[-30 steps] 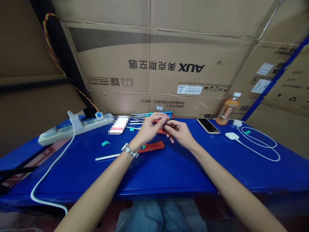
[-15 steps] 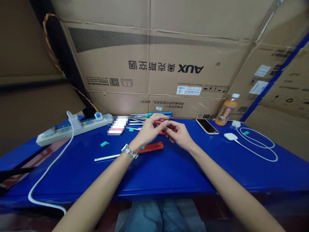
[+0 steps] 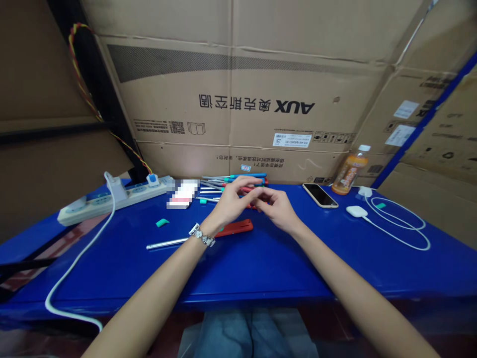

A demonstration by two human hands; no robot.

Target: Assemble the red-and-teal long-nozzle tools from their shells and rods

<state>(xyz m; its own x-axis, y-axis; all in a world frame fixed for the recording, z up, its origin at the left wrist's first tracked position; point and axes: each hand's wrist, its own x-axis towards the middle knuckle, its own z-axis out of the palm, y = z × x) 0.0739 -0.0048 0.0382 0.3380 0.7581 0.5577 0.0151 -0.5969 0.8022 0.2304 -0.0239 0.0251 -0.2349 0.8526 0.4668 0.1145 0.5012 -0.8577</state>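
My left hand (image 3: pixel 235 199) and my right hand (image 3: pixel 278 206) meet over the middle of the table, fingertips together in a pinch. Whatever they hold, if anything, is too small or hidden to make out. A silver watch or bracelet (image 3: pixel 203 235) circles my left wrist. Behind the hands lies a pile of screwdriver-like tools (image 3: pixel 249 175) with blue and red handles and thin metal shafts, partly covered by my fingers. Under my left wrist rests a tool with a flat red handle (image 3: pixel 238 227) and a long silver shaft. Small green pieces (image 3: pixel 162 223) are scattered nearby.
A power strip (image 3: pixel 119 199) with a white cable runs along the left. A blurred white and red item (image 3: pixel 182 194) lies beside the tools. To the right are a phone (image 3: pixel 320 195), an orange drink bottle (image 3: pixel 349 171) and a white charger (image 3: pixel 357 212). Cardboard (image 3: pixel 257 129) walls the back.
Both hands stay together in the same place, with only slight finger movement. The tools and the other things on the table have not moved.
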